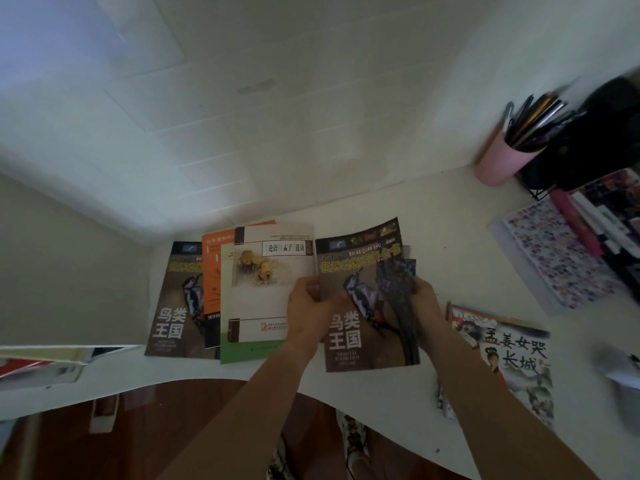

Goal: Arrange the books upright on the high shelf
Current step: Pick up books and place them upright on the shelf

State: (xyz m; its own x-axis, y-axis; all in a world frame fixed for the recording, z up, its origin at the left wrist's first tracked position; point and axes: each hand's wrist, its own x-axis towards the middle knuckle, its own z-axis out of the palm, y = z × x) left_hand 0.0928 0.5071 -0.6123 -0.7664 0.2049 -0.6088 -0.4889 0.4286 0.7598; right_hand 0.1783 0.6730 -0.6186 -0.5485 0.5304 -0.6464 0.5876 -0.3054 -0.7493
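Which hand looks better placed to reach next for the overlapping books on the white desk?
Probably the left hand. It grips the left edge of the bird book, directly beside the white-covered book topping the overlapping pile. The right hand holds the far edge, away from the pile.

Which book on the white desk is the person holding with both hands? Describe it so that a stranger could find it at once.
Start at the white desk and find the two hands near its front edge. The left hand and right hand grip the woodpecker book by its sides. A twin copy lies far left, half covered by other books; the held one is fully visible.
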